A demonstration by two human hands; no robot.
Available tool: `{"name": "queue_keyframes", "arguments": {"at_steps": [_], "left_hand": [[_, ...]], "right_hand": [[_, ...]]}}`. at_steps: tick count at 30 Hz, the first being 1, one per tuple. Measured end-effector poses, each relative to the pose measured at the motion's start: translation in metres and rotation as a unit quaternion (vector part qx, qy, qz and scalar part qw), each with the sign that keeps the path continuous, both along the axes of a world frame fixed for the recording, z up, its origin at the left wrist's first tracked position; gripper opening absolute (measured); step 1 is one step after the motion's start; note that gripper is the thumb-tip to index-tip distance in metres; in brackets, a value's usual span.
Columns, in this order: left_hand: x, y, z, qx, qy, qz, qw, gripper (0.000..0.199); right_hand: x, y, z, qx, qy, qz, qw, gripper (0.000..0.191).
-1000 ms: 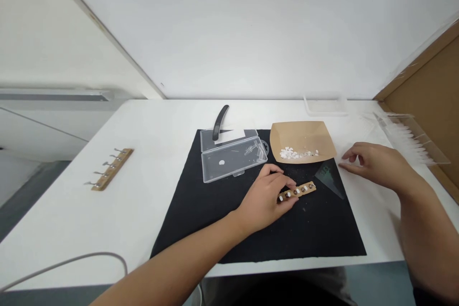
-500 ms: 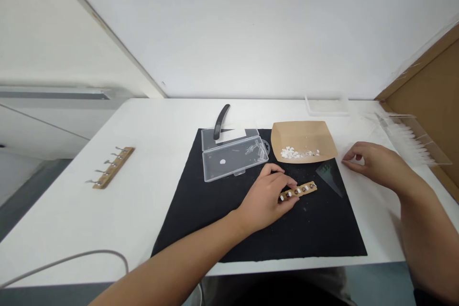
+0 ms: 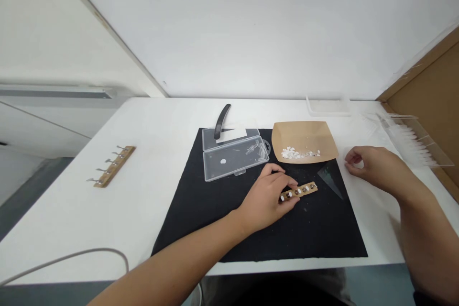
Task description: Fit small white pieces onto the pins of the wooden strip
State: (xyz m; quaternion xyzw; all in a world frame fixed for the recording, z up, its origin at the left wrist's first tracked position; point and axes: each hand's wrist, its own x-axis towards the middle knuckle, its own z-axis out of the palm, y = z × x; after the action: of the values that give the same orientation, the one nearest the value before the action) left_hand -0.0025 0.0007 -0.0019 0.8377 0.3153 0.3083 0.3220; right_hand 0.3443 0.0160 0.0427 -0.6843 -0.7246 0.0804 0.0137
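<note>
Holding the wooden strip (image 3: 299, 191) steady on the black mat (image 3: 258, 229).
My left hand (image 3: 267, 198) pinches its near end; three holes filled with white pieces, others empty. My right hand (image 3: 373, 165) rests loosely curled, empty, by the paper tray (image 3: 304, 129).

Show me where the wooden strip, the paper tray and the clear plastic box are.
wooden strip (image 3: 304, 190), head view, on its bare right half.
paper tray (image 3: 304, 135), head view, on its bare brown floor.
clear plastic box (image 3: 233, 162), head view, on its open front half.
</note>
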Motion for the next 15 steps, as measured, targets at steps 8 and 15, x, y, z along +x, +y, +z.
{"name": "queue_keyframes", "arguments": {"at_steps": [8,15], "left_hand": [[0.0,0.0,0.0,0.001,0.001,0.001,1.0,0.018],[0.0,0.0,-0.001,-0.001,-0.001,0.002,1.0,0.019]], "right_hand": [[-0.011,-0.003,-0.001,0.008,-0.017,0.015,1.0,0.005],[-0.016,-0.002,-0.001,-0.005,-0.054,0.018,0.998,0.004]]}}
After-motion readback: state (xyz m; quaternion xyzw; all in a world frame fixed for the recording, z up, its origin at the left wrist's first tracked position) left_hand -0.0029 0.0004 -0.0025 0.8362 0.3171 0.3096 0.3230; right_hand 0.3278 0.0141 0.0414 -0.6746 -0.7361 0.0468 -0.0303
